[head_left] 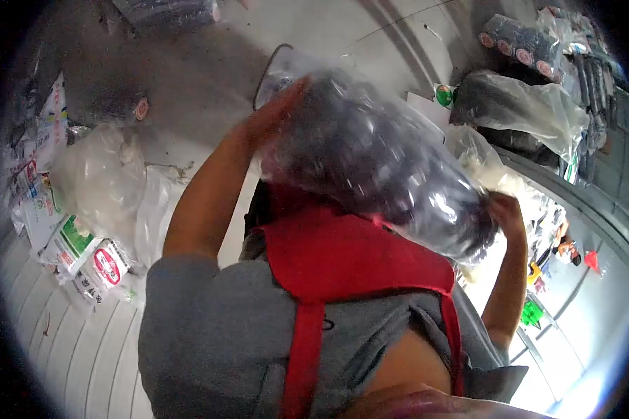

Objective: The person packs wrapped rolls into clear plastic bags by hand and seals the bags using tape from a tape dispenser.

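Observation:
A large clear plastic bag (384,153) packed with dark, shiny contents is held slantwise in front of my chest. What the contents are, I cannot make out through the glossy film. My left hand (279,112) is closed on the bag's upper left end, slightly blurred, with some fingers hidden. At the lower right end, my right hand (507,213) grips the gathered plastic. Just below the bag is the red apron (356,251) I wear over a grey shirt.
Similar dark packs with round labels (517,52) are stacked at upper right, near a filled clear bag (517,105). Crumpled translucent bags (101,181) and printed sacks (77,244) lie at left. Another dark pack (164,10) is on the floor ahead. A metal-edged surface (573,195) runs along the right.

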The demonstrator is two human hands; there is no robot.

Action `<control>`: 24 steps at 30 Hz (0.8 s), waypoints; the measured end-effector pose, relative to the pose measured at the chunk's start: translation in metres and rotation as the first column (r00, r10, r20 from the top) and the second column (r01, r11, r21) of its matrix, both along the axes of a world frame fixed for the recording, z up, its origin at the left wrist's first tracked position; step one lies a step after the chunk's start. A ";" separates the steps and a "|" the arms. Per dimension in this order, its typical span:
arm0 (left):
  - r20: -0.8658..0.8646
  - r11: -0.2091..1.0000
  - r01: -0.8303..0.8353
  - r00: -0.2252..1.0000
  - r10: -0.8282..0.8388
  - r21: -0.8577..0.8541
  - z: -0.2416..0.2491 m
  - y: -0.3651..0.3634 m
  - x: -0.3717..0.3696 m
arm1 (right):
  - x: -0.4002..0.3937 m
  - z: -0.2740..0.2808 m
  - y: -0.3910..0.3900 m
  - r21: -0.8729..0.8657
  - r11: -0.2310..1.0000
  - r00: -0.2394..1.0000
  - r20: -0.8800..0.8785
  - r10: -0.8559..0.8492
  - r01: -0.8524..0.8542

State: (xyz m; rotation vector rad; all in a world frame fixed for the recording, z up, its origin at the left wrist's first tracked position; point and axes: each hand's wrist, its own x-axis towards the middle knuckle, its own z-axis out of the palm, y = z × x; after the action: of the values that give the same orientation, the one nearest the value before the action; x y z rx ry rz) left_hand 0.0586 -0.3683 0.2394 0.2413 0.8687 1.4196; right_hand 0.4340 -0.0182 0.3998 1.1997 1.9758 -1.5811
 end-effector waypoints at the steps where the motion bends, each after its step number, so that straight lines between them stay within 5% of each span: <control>1: 0.059 0.999 -0.043 0.997 0.044 -0.020 -0.003 0.010 -0.001 | -0.026 -0.026 0.015 0.103 0.991 0.957 0.283 0.058 -0.090; 5: -0.063 0.899 -0.275 0.961 0.270 -0.341 -0.031 0.006 0.010 | -0.080 -0.113 0.059 -0.231 0.949 0.960 0.131 0.248 -0.214; 7: -0.102 0.687 -0.364 0.914 0.392 -0.629 -0.005 -0.012 0.012 | -0.099 -0.141 0.063 -0.411 0.887 0.976 -0.025 0.218 -0.209; 8: -0.128 0.678 -0.347 0.927 0.353 -0.648 0.001 -0.020 0.012 | -0.106 -0.167 0.070 -0.078 0.794 0.792 -0.181 0.583 -0.603; 10: -0.237 0.618 -0.462 0.879 0.414 -0.636 0.003 -0.028 0.013 | -0.113 -0.180 0.064 0.309 0.532 0.501 -0.179 0.847 -0.789; 12: -0.248 0.652 -0.479 0.874 0.419 -0.587 0.010 -0.030 0.010 | -0.147 -0.143 0.046 -0.132 0.732 0.729 0.079 0.680 -0.669; 13: -0.244 0.677 -0.510 0.857 0.454 -0.531 0.012 -0.038 0.010 | -0.141 -0.133 0.049 -0.135 0.736 0.733 0.080 0.676 -0.664; 15: -0.190 0.760 -0.519 0.853 0.486 -0.391 0.008 -0.047 0.014 | -0.115 -0.116 0.065 -0.023 0.940 0.936 -0.093 0.338 -0.342; 16: -0.136 0.820 -0.522 0.853 0.504 -0.236 0.006 -0.054 0.018 | -0.099 -0.088 0.066 0.026 0.967 0.952 -0.172 0.255 -0.254; 19: -0.312 0.802 -0.531 0.838 0.448 -0.273 -0.014 -0.079 0.018 | -0.008 -0.081 0.064 -0.042 0.990 0.919 -0.379 0.111 -0.137; 21: -0.179 0.780 -0.556 0.831 0.527 -0.287 0.019 -0.055 0.026 | 0.031 -0.084 0.025 -0.064 0.990 0.880 -0.468 0.080 -0.124; 23: -0.451 0.467 -0.729 0.680 0.578 -0.500 0.031 -0.045 0.027 | 0.013 -0.062 -0.018 -0.245 0.966 0.878 -0.440 -0.188 0.084; 24: -0.470 0.464 -0.715 0.696 0.544 -0.522 0.033 -0.046 0.024 | 0.006 -0.061 -0.030 -0.284 0.948 0.895 -0.371 -0.248 0.145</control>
State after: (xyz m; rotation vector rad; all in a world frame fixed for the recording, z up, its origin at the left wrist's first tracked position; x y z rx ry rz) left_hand 0.0829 -0.4143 0.2726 -0.5716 1.7627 1.6507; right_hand 0.4404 -0.0487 0.3387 1.0653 1.8436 -2.2630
